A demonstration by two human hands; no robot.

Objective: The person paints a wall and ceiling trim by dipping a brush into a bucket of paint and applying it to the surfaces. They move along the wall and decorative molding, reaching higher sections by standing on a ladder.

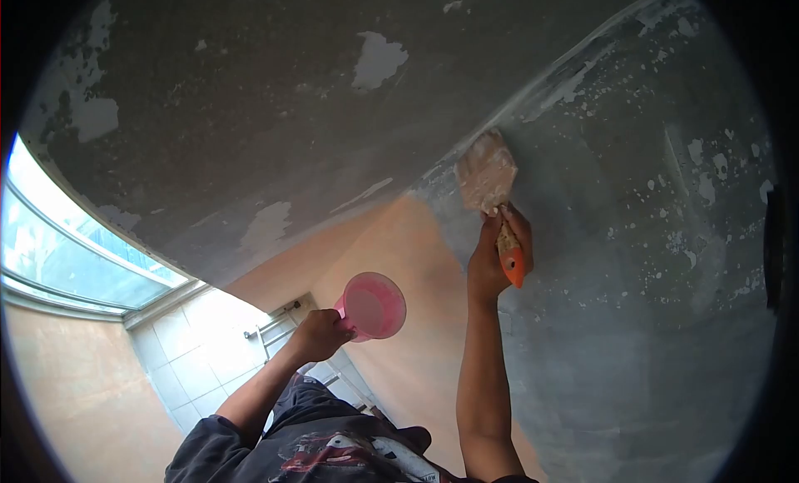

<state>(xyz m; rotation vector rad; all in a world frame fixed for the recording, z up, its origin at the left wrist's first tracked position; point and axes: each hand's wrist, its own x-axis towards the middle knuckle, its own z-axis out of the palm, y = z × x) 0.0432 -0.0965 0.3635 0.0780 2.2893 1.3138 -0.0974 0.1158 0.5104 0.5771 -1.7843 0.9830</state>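
Note:
My right hand is raised and closed around the handle of a wide flat paintbrush with an orange handle end. Its pale, coated head lies against the grey wall, right by the seam with the dark ceiling. Lower and to the left, my left hand grips a pink plastic dipper by its handle. Pinkish liquid shows inside the dipper. Between the two hands spreads a peach-coloured stretch of wall, bordering the grey.
A curved window lets in light at the left. Below are pale floor tiles and metal ladder-like rails. White flaked patches mark the ceiling and wall. A dark object sits at the right edge.

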